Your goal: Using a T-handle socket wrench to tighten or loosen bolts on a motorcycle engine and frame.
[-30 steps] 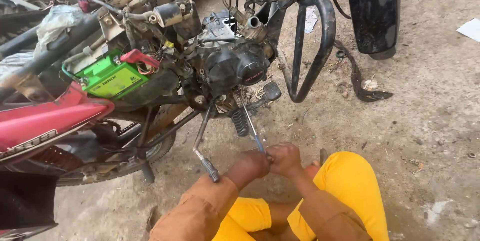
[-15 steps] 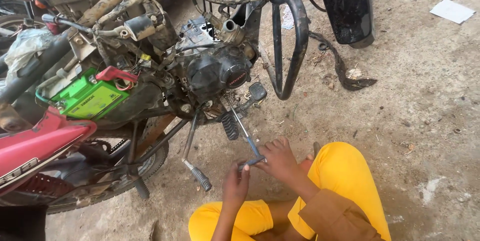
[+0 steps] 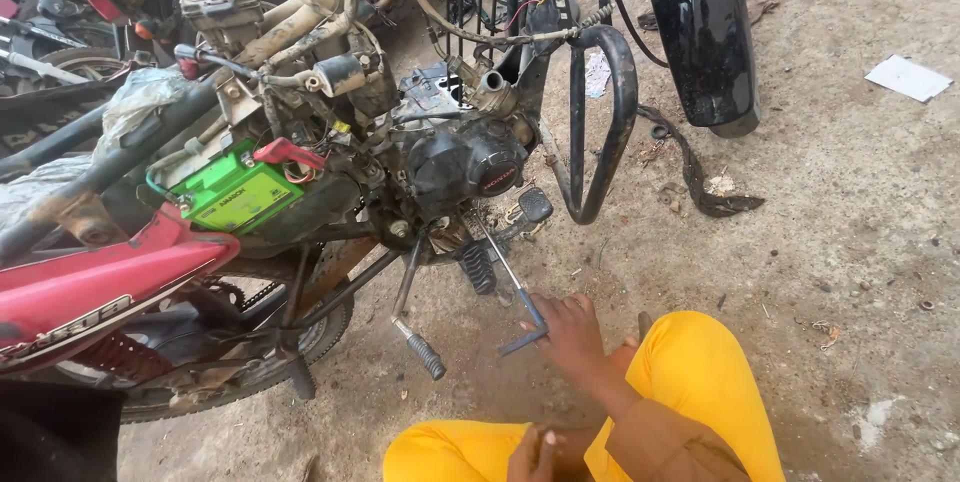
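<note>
My right hand [image 3: 568, 330] grips the cross handle of a T-handle wrench [image 3: 508, 277]. Its thin shaft runs up and left to the underside of the black motorcycle engine [image 3: 460, 162]. My left hand [image 3: 535, 452] rests low by my yellow trouser leg [image 3: 700, 382], away from the tool, with curled fingers and nothing visible in it. A lever with a black rubber tip [image 3: 420, 347] hangs down just left of the wrench.
The stripped motorcycle fills the left: a green battery [image 3: 240, 192], red bodywork [image 3: 100, 282], a black tube guard [image 3: 605, 122] and a black fender [image 3: 705, 32]. A dark rubber strip [image 3: 700, 177] and a white paper [image 3: 908, 77] lie on the dirt ground to the right.
One second ago both hands were on the wrench. My left hand has let go and drawn back to my lap; the right still grips the handle. The camera has tilted.
</note>
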